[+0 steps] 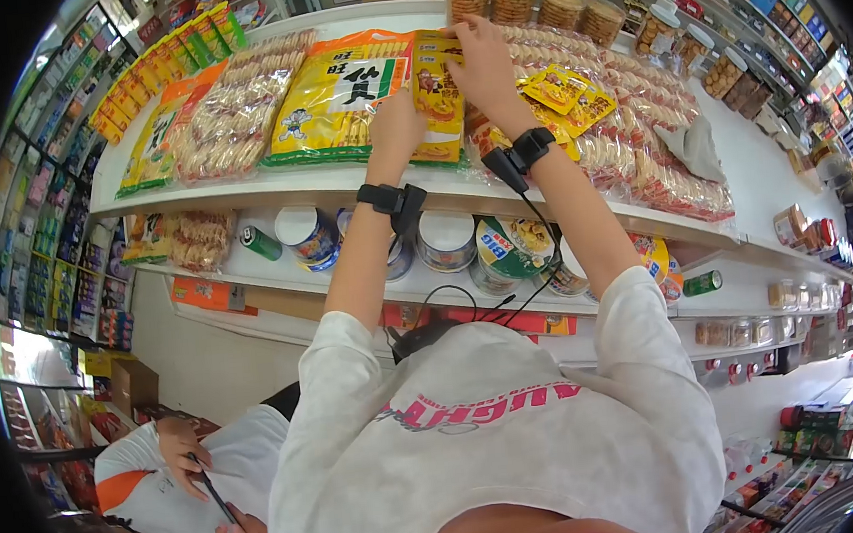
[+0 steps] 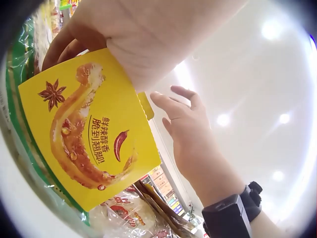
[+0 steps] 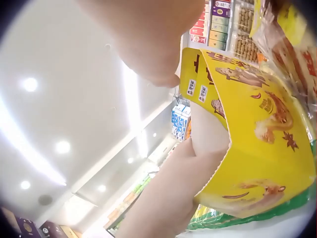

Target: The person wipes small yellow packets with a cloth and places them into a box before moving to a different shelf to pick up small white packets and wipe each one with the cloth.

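Observation:
A yellow snack carton point(image 1: 439, 105) stands on the upper shelf, with pictures of a meat snack and chillies on its panels. One perforated edge shows it torn open in the right wrist view. My left hand point(image 1: 398, 126) grips the carton's left side, its fingers point(image 2: 60, 47) partly hidden behind the yellow panel. At the top right corner is my right hand point(image 1: 484, 71), fingers loosely bent and fingertips right at the carton's edge. Several small yellow snack packets point(image 1: 561, 90) lie to the right, on bagged round crackers point(image 1: 637, 140).
An orange and green snack bag point(image 1: 342, 103) leans left of the carton, beside bagged crackers point(image 1: 239, 111). Clear jars of biscuits point(image 1: 514, 1) line the back. Tubs point(image 1: 446, 240) fill the shelf below. A person holding a phone point(image 1: 214, 489) is at the lower left.

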Demonstrator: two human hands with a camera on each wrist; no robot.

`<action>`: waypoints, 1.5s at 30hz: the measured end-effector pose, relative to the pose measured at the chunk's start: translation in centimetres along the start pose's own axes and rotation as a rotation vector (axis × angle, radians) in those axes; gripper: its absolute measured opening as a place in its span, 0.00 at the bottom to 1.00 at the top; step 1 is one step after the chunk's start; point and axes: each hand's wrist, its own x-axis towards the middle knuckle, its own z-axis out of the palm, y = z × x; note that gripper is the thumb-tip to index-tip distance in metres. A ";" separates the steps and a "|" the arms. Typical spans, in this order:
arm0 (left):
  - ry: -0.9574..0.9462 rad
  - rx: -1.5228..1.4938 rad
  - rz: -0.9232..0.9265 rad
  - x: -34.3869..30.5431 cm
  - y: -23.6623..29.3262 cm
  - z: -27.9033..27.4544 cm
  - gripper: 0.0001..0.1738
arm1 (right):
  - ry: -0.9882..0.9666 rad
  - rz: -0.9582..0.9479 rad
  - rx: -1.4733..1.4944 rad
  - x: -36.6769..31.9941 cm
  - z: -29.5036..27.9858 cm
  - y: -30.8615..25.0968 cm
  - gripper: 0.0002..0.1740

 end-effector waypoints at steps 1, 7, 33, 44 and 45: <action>-0.006 -0.013 -0.023 0.0 0.3 -0.3 0.15 | -0.045 0.078 0.006 -0.6 0.5 0.2 0.26; -0.021 -0.044 -0.056 -0.8 1.2 -1.4 0.19 | -0.138 0.202 0.149 -1.0 2.0 0.2 0.23; -0.049 -0.108 0.048 -0.5 0.5 -1.3 0.26 | -0.113 0.023 0.185 -1.4 -0.2 0.7 0.14; 0.017 -0.136 0.106 -0.6 0.5 -1.2 0.24 | 0.012 0.102 0.331 -1.6 0.5 0.7 0.11; 0.002 -0.110 0.068 -0.6 0.6 -1.2 0.23 | 0.028 0.129 0.339 -1.8 1.0 0.9 0.12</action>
